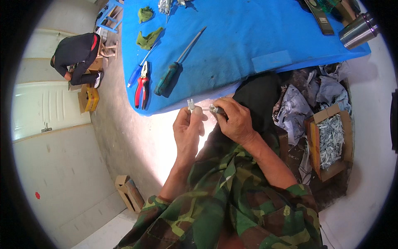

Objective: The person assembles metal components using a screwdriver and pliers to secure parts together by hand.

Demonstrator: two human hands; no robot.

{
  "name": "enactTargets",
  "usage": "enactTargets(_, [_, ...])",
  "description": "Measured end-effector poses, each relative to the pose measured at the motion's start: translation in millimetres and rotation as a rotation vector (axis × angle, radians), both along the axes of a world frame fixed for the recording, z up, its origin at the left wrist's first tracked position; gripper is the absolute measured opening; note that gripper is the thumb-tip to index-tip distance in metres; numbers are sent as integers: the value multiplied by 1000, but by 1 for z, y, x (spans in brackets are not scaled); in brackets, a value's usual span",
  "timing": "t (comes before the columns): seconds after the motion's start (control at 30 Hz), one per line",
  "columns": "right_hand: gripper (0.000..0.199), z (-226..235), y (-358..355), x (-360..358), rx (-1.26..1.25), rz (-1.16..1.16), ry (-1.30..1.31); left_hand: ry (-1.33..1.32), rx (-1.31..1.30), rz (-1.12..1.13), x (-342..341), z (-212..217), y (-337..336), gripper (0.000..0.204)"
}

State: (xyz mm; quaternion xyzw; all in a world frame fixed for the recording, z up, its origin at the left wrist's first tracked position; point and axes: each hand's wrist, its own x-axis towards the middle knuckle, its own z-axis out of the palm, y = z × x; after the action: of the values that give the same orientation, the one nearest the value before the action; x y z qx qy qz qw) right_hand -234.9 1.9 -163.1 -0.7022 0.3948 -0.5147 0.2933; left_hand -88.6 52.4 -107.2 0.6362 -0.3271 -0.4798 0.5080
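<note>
My left grip (186, 129) pinches a small silvery metal piece (191, 104), my right grip (238, 121) a small grey metal fitting (214, 108), both just beyond the blue cloth-covered desk (224, 47); I could drop either if fingertips loosen.

Worktable (232, 45) under a blue cover, its near edge curved by the lens. On its left part lie 2 screwdrivers: 1 with a green handle (168, 77), set diagonally, and 1 with a blue handle (134, 76), its shaft pointing toward a crumpled green cloth (149, 39). Red-and-black pliers (142, 87) lie between the 2 handles. A second green cloth (145, 15) and a silvery cluster (166, 6), indistinct, occupy the far side. Near the front edge, 1 paler rectangle (271, 61) lies flat; whether sheet or patch cannot be told. Right: a dark, flat device (320, 18) and, at the corner, a steel cylinder (358, 32).
</note>
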Motion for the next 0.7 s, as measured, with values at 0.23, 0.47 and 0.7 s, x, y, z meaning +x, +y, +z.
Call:
enactTargets(0.23, [35, -2, 0, -2, -48, -1, 30, 12, 43, -43, -6, 0, -1, 16])
enactTargets(0.47, [33, 7, 2, -5, 9, 58, 60, -85, -8, -68, 2, -8, -2, 14])
enactTargets(0.7, [33, 12, 0, -9, 89, 189, 63, -248, -92, -148, 12, -10, -1, 13])
